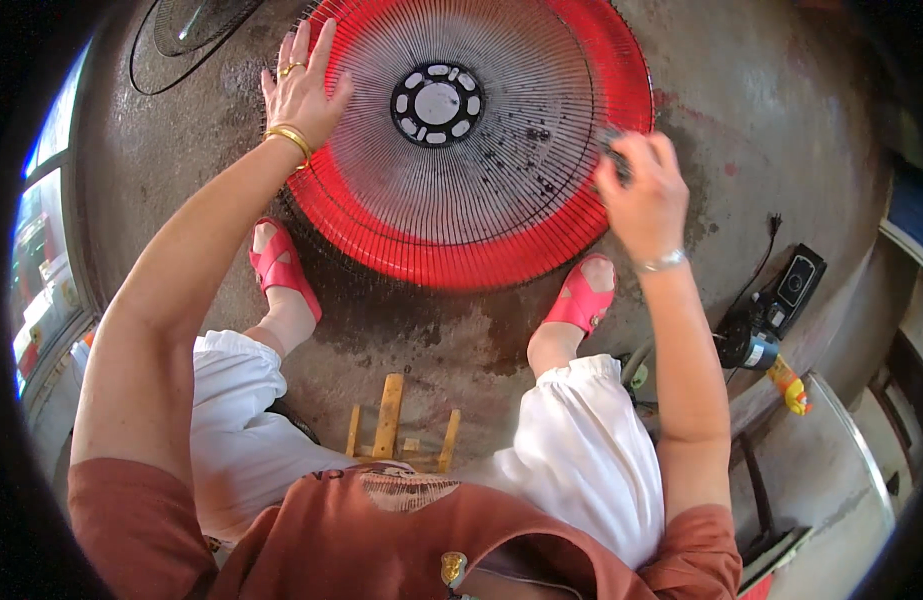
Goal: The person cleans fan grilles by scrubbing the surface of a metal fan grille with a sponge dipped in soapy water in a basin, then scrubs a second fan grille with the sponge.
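A round wire fan guard (381,180) with a black slotted hub ring lies across a wide red basin (406,265) on the floor. Dark specks and wet spots show on the right part of its wires. My left hand (309,100) rests at the guard's upper left edge, fingers spread, with a ring and gold bangles on. At the right edge, my right hand (646,195) is closed round a small dark brush-like thing (615,160). That hand is blurred by motion, so the held thing's exact kind is unclear.
Another dark fan guard (196,25) is at the upper left. A fan motor (751,345) and a black control box (796,285) with a cord lie to the right. Part of a wooden stool (388,420) shows between my legs. The concrete floor (431,330) has wet patches.
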Tool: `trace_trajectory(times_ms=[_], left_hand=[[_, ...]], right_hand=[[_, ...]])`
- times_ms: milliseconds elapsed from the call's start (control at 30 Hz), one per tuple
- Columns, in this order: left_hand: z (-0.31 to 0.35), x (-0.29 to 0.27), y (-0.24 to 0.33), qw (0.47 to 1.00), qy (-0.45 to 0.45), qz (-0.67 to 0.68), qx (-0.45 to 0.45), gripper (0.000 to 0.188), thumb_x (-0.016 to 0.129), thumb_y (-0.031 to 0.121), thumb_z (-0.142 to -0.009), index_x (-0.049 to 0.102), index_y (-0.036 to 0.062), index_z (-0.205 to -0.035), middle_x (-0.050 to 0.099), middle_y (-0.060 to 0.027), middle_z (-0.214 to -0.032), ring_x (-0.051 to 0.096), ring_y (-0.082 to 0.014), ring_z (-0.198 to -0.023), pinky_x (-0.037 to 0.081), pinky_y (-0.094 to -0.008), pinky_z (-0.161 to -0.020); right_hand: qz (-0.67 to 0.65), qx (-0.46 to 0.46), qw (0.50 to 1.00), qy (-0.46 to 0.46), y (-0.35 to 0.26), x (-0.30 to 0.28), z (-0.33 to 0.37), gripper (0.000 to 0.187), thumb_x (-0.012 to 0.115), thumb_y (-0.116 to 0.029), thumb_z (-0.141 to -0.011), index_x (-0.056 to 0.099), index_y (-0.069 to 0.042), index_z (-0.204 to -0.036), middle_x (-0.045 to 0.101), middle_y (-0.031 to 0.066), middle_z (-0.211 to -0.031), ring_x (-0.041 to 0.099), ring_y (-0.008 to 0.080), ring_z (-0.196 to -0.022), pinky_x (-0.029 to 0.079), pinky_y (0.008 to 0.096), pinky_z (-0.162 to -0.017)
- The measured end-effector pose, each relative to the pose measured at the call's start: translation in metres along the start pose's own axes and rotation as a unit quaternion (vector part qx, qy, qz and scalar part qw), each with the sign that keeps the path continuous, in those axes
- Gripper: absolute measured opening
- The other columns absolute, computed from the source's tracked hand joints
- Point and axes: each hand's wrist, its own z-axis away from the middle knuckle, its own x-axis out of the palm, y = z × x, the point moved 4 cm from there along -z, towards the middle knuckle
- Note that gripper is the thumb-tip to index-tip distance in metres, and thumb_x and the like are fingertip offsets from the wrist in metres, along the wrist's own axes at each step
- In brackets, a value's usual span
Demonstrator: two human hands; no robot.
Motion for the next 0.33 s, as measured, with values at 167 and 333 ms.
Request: trace_trajectory(times_ms=[167, 333], left_hand=[[-0.002, 0.003, 0.009, 1.000, 0.002, 0.006, 0.001, 0.071, 0.048, 0.044, -0.090, 0.017, 0.0284, -0.152, 0.017, -0.0085, -0.158, 0.018, -0.0322, -0.145, 0.019, -0.0644, -0.109], [-0.005, 0.005, 0.005, 1.000, -0.015, 0.002, 0.005, 0.075, 0.049, 0.049, -0.088, 0.017, 0.0282, -0.152, 0.014, -0.0078, -0.159, 0.015, -0.0321, -0.145, 0.018, -0.0654, -0.108]], right_hand=[[-0.078, -0.025, 0.997, 0.016, 0.006, -0.002, -0.002, 0.014, 0.069, -0.011, -0.078, 0.062, -0.008, -0.089, 0.061, 0.0094, -0.090, 0.063, 0.0280, -0.079, 0.053, 0.0371, -0.069], [-0.031, -0.124, 0.990, -0.064, -0.060, 0.063, -0.030, 0.014, 0.068, -0.009, -0.071, 0.057, -0.008, -0.078, 0.052, 0.0084, -0.082, 0.058, 0.0273, -0.077, 0.051, 0.0380, -0.064]])
